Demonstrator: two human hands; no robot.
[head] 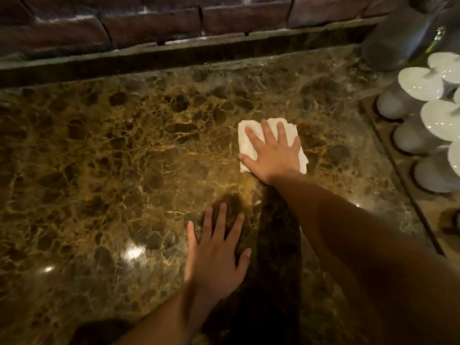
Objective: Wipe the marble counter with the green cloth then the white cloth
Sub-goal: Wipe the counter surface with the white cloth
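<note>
White cloth (249,143), folded, lies right of centre under the flat, spread right hand (272,155); empty left hand (216,252) rests open on the marble counter (112,145) below.

Marble counter (124,150) glossy, veined brown; white cloth (249,145) soft, matt; brick wall (149,23) rough.

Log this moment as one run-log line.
stage: white-cloth pass | right hand: flat on white cloth | left hand: flat on marble counter | green cloth: unseen

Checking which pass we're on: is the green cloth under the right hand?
No, the right hand presses flat on a folded white cloth on the counter; no green cloth shows.
</note>
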